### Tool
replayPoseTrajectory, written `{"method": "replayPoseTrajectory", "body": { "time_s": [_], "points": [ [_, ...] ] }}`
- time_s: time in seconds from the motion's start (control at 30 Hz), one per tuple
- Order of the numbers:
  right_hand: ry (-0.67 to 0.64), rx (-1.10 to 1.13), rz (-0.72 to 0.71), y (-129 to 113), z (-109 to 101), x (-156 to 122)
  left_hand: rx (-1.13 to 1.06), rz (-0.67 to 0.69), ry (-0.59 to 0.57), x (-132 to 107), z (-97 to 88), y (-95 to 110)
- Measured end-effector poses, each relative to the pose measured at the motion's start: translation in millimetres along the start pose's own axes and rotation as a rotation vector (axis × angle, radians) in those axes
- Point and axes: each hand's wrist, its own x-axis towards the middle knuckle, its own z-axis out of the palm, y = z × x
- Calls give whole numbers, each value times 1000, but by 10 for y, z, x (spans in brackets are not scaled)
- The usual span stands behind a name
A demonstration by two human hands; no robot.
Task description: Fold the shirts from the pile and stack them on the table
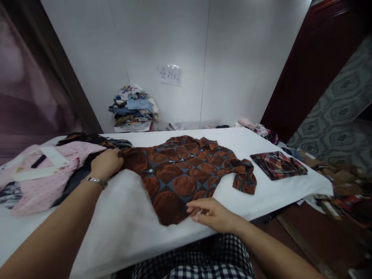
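Checked clothing (203,267) worn at near edge of table (113,224). Brown patterned shirt (184,170) spread across table's middle. Left hand (107,162): grip closed on shirt's left edge. Right hand (213,212): grip half-curled; cloth pinch cannot be told. Possible trouble: shirt skewed by one-sided left pull. Collar (210,143) pointed towards table's far right, long axis slanted to near left.

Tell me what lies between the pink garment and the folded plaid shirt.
In the head view: dark clothing, the left hand, the brown patterned shirt it grips, then white cloth up to the plaid shirt.
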Motion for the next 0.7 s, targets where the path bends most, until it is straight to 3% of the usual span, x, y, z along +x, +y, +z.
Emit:
{"method": "replayPoseTrajectory", "body": {
  "time_s": [0.07,0.17,0.23,0.3,0.37,0.43,0.5,0.57,0.67,0.7],
  "points": [
    [160,-244,-86,16,-218,11,11,-32,-27,-102,33,-133],
    [510,-605,-49,272,-925,-84,-81,98,69,-459,260,-32],
    [642,-867,111,506,-1434,-210,-192,260,42,-834,486,201],
    [755,-1040,389,718,-1820,-351,-293,474,-55,-1272,722,491],
    [746,-1045,665,888,-2026,-465,-356,621,-149,-1678,923,766],
    [669,-1026,764,1023,-2078,-528,-340,657,-194,-1954,1062,983],
    [630,-1034,689,1125,-2059,-549,-298,642,-205,-2061,1140,1132],
    [687,-970,608,1180,-2068,-560,-263,623,-196,-2032,1172,1230],
    [927,-551,558,1139,-2258,-646,-232,639,-185,-1889,1157,1313],
    [1040,-363,483,1092,-2368,-704,-232,658,-186,-1845,1132,1323]
  ]
}}
